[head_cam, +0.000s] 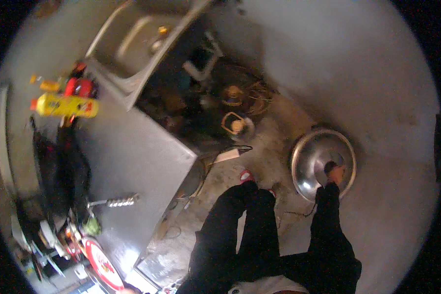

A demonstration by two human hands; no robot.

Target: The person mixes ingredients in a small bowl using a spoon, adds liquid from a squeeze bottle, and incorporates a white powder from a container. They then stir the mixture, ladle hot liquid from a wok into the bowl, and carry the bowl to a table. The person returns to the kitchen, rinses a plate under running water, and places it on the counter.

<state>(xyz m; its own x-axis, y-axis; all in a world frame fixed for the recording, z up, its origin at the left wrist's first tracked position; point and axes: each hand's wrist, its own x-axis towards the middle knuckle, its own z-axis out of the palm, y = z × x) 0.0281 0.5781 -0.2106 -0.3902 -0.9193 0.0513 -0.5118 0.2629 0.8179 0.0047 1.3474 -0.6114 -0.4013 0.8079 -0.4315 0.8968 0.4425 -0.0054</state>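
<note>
At the right, my right hand (336, 175) reaches down to the dark knob in the middle of a round stainless-steel lid (308, 171). My fingers appear closed around that knob; blur hides their exact grip. What the lid covers is hidden beneath it. At the lower left, a round white tray or plate with a red rim (102, 262) is seen at a slant. A pinkish patch at its lower rim, cut by the picture's edge, looks like part of my left hand (128, 291). Whether it grips the rim cannot be told.
A steel counter (150, 154) with a sharp corner runs along the left, joined to a sink (132, 40). On it stand a yellow bottle (68, 105) and a red container (81, 87). Jugs with yellowish lids (237, 126), a white power strip (226, 156) and cords lie on the floor.
</note>
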